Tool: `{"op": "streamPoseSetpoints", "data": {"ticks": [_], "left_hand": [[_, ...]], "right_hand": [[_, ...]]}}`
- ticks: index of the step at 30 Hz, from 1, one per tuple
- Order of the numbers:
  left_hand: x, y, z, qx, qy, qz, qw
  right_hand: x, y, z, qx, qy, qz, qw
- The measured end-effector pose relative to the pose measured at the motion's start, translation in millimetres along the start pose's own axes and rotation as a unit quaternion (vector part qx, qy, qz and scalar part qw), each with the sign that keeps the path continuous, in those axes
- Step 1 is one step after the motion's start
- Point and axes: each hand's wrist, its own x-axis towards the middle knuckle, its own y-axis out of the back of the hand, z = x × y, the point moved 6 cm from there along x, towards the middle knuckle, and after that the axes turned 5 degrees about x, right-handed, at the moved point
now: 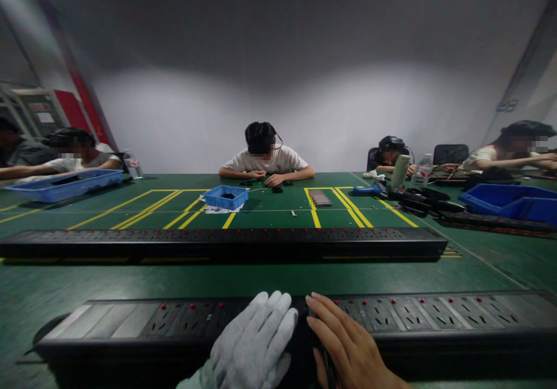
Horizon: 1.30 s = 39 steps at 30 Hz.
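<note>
A long black power strip (418,316) with several sockets and small red parts lies across the near side of the table. My left hand (255,339), in a grey-white glove, rests flat over its middle, fingers stretched out and close together. Just to the right, my bare right hand (343,337) is curled over the same strip. A thin black rod-like object (327,366) shows between its thumb and fingers; its kind cannot be made out. Both hands hide the middle sockets. A second black power strip (217,244) lies farther back, parallel to the first.
Across the green table (270,278), a person (265,157) works with both hands at small dark parts. A small blue bin (226,197) stands beyond the far strip. Larger blue bins (69,187) stand left and right. A blue-handled tool (369,190) and bottles are at right.
</note>
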Motion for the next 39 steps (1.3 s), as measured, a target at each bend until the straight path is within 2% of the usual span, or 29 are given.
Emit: {"op": "streamPoseSetpoints", "data": {"ticks": [39], "left_hand": [[1.6,2.3,-1.6,-0.002,0.001,0.0,1.0]], "right_hand": [[-0.8,-0.8,-0.9,0.002,0.001,-0.001,1.0]]}}
